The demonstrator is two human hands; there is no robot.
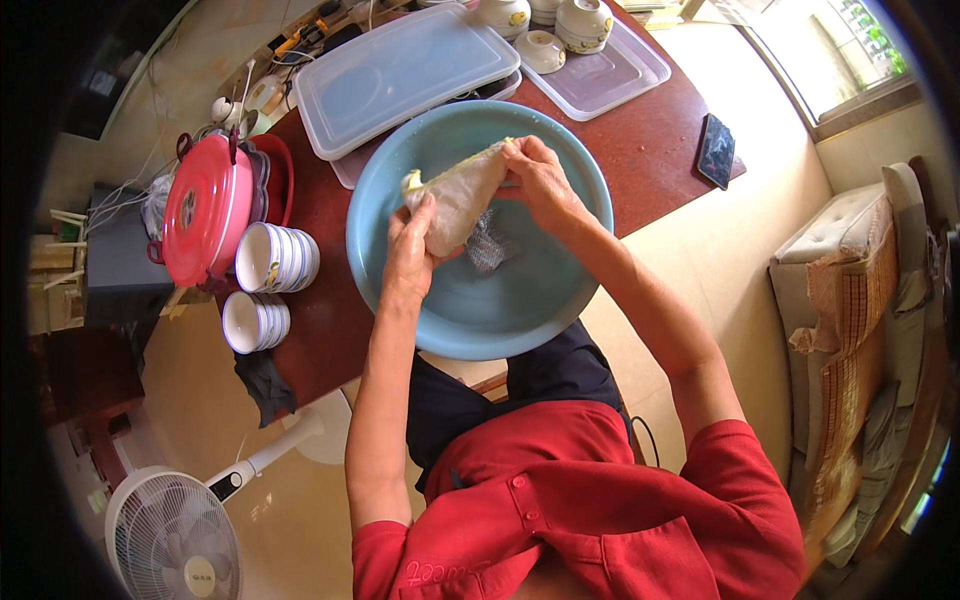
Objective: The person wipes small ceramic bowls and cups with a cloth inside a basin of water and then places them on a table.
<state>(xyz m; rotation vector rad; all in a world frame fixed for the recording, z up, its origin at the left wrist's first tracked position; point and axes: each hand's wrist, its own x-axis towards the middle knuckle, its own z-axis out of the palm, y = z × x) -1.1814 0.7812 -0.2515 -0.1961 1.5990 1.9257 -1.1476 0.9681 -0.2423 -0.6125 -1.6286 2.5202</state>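
Note:
A pale, wet cloth with a yellow edge is stretched between my hands, above a large blue plastic basin. My left hand grips its lower left side, thumb on the front. At the cloth's upper right corner, my right hand pinches the yellow edge between thumb and fingers. Under the cloth, inside the basin, lies a crumpled grey mesh cloth, partly covered from view. The basin seems to hold cloudy water. It stands at the front of the table, its near rim over my lap.
On the red-brown table, left of the basin, stacked bowls and stacked cups lie sideways beside a red lidded pot. A plastic lidded box and upturned bowls are behind. A phone lies right; a fan stands lower left.

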